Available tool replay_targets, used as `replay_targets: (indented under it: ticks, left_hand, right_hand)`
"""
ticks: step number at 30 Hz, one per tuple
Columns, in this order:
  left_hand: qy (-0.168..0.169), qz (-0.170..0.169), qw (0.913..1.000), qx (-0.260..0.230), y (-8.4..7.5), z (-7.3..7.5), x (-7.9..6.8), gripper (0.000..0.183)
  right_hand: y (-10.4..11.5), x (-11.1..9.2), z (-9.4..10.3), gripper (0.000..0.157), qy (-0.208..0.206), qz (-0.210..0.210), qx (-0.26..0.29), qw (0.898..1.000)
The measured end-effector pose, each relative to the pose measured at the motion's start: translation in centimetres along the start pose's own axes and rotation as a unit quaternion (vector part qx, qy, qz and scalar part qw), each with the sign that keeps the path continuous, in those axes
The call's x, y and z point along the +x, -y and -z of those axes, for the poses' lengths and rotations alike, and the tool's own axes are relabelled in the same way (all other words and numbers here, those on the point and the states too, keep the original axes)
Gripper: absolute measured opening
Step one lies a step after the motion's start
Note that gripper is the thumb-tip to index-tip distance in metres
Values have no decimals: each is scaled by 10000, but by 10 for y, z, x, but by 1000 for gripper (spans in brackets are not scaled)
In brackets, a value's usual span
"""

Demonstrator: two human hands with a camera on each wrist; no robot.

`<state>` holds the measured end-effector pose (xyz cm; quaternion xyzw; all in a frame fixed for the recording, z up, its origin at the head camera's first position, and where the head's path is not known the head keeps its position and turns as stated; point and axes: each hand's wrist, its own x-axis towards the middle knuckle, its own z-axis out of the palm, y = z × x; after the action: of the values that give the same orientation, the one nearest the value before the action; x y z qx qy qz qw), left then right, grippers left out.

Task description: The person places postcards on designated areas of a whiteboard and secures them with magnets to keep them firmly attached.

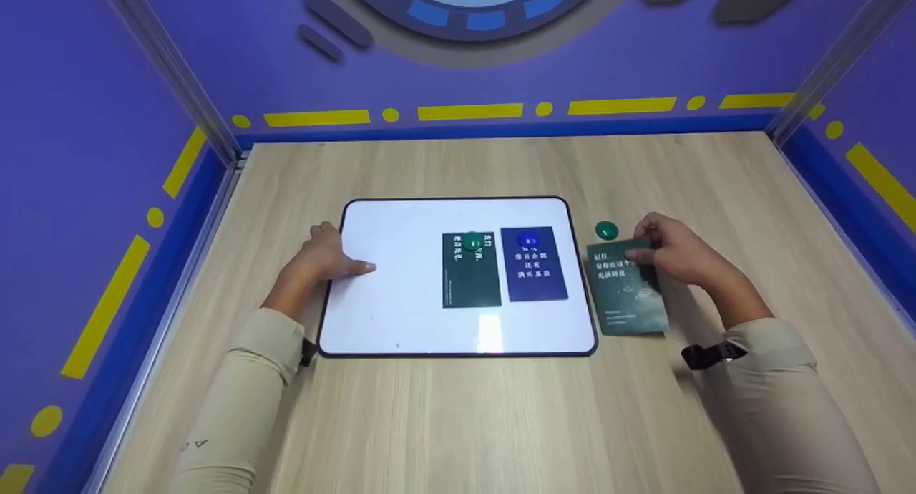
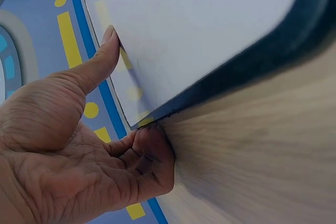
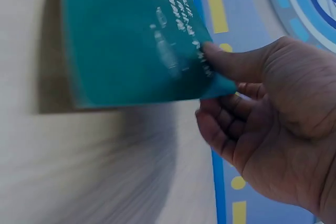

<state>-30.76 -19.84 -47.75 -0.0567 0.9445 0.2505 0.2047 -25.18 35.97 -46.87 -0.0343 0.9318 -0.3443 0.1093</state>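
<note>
A white magnetic board (image 1: pixel 401 293) with a dark rim lies flat on the table. My left hand (image 1: pixel 322 256) holds its left edge, thumb on the white face and fingers curled at the rim (image 2: pixel 199 90). Beyond the board's right side, my right hand (image 1: pixel 676 252) pinches a dark green printed card (image 1: pixel 630 301) by its upper right corner. In the right wrist view that card (image 3: pixel 121 51) is lifted at a slant, thumb over its printed face. On the board, a round green magnet (image 1: pixel 471 241) sits on another green card (image 1: pixel 472 283), and a blue magnet (image 1: pixel 528 240) on a blue card (image 1: pixel 535 286).
A loose green magnet (image 1: pixel 607 230) lies on the wooden table (image 1: pixel 458 422), just above the held card. Blue-purple panels with yellow marks (image 1: pixel 472 111) enclose the table at the back and both sides.
</note>
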Motion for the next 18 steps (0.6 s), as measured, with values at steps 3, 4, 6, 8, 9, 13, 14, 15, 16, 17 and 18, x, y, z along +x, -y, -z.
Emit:
replay_targets:
  ticks: [3, 4, 6, 8, 9, 13, 14, 15, 16, 17, 18]
  left_hand:
    - [8, 10, 10000, -4, -1, 1, -1, 121]
    - [5, 10, 10000, 5, -1, 2, -1, 120]
    - [-9, 5, 10000, 20, -1, 2, -1, 120]
    - [-9, 8, 10000, 38, -1, 3, -1, 119]
    - [-8, 8, 10000, 40, -1, 3, -1, 119]
    - [25, 47, 10000, 23, -1, 2, 0, 120]
    - [29, 59, 10000, 18, -1, 2, 0, 121]
    - [31, 70, 10000, 11, 0, 1, 1, 121]
    - [31, 80, 10000, 6, 0, 1, 1, 121]
    - [30, 84, 10000, 5, 0, 1, 1, 121]
    - [33, 86, 10000, 8, 0, 1, 1, 122]
  right_hand:
    - [8, 1, 6, 27, -108, 133, 430, 9989]
    - [11, 1, 7, 27, -123, 166, 549, 9983]
    - [17, 2, 9, 26, -113, 244, 711, 9971]
    - [24, 3, 10, 25, -77, 322, 810, 9962]
    - [28, 4, 10, 25, -61, 359, 865, 9956]
    - [43, 8, 8, 24, -63, 521, 1035, 9932]
    - [47, 10, 7, 24, -60, 570, 1099, 9923]
    - [51, 12, 5, 24, -45, 608, 1173, 9912]
    - [55, 15, 2, 24, -16, 644, 1230, 9903]
    - [59, 18, -2, 24, 17, 675, 1284, 9894]
    - [62, 21, -7, 24, 54, 696, 1340, 9885]
